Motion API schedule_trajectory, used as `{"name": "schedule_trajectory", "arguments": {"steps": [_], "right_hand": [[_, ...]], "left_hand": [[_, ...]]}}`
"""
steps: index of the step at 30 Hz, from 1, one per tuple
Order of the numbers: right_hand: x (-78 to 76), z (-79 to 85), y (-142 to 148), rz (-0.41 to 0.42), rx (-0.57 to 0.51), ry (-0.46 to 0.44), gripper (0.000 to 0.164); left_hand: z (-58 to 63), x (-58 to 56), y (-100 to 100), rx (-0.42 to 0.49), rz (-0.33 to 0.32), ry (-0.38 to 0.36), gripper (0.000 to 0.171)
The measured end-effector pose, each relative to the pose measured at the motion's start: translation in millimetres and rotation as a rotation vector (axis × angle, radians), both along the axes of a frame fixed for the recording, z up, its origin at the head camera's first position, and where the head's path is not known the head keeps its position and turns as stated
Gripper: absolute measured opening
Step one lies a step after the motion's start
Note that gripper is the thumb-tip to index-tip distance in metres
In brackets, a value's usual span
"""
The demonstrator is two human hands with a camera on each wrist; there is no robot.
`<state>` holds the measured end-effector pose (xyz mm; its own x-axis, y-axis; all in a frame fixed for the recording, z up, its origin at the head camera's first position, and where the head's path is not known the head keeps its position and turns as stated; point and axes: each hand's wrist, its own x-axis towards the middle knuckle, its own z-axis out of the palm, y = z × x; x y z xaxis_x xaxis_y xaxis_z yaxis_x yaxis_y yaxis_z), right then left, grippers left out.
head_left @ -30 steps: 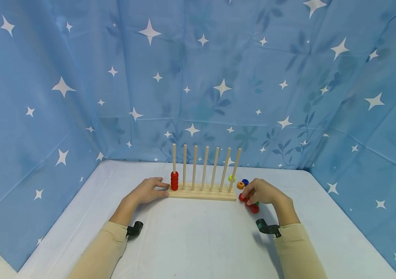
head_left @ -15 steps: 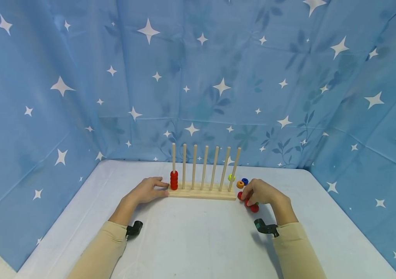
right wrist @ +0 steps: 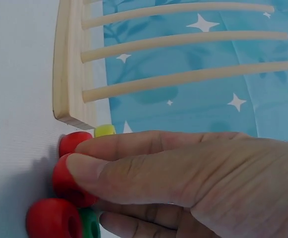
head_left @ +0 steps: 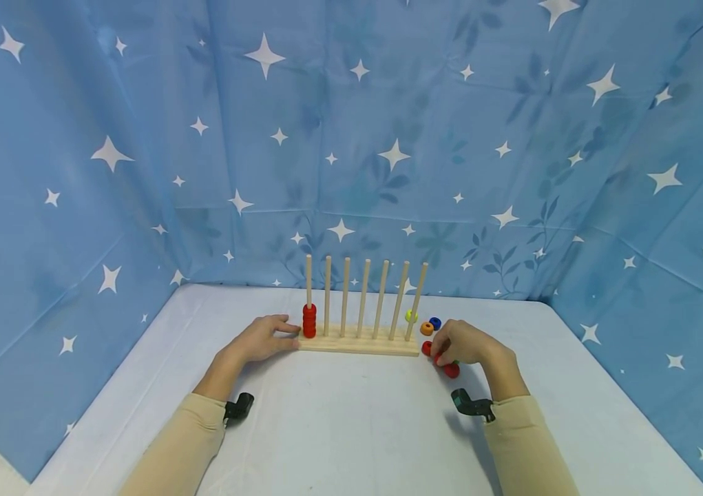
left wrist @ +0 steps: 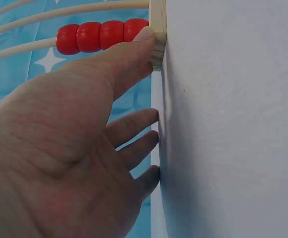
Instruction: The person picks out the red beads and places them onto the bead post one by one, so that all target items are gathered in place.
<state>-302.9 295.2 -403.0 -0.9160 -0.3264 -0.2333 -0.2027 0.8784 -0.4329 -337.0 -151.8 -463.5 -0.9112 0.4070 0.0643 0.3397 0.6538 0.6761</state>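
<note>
A wooden peg rack (head_left: 357, 348) stands on the table, with several upright pegs. Stacked red beads (head_left: 309, 322) fill the lower part of its leftmost peg. My left hand (head_left: 258, 339) grips the rack's left end between thumb and index finger, its other fingers spread to the tabletop in the left wrist view. Right of the rack, my right hand (head_left: 465, 342) pinches a red bead (right wrist: 64, 181) between thumb and index finger, low at the table. Another red bead (right wrist: 74, 143) lies just beyond it, and a third red bead (right wrist: 49, 218) lies nearer, against a partly hidden green bead (right wrist: 89, 223).
Behind the right hand lie an orange bead (head_left: 427, 329), a blue bead (head_left: 435, 322) and a yellow bead (head_left: 412, 315). A white-covered table (head_left: 339, 427) extends in front of the rack. A blue curtain (head_left: 351, 138) with white stars hangs behind and at both sides.
The fingers of the right hand have shifted slightly at the red beads. The left hand keeps its place on the rack.
</note>
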Motion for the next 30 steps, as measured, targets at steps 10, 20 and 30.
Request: {"name": "schedule_trajectory", "arguments": {"steps": [10, 20, 30], "right_hand": [[1.1, 6.5, 4, 0.071, -0.071, 0.05, 0.005], [-2.9, 9.4, 5, 0.01, -0.164, 0.092, 0.011], [0.5, 17.3, 8, 0.045, -0.19, 0.31, 0.021]], "left_hand": [[-1.6, -1.8, -1, -0.02, -0.001, 0.009, 0.041], [-0.5, -2.3, -1, -0.02, -0.006, 0.011, 0.041], [-1.5, -1.9, -1, -0.021, -0.018, 0.022, 0.04]]}}
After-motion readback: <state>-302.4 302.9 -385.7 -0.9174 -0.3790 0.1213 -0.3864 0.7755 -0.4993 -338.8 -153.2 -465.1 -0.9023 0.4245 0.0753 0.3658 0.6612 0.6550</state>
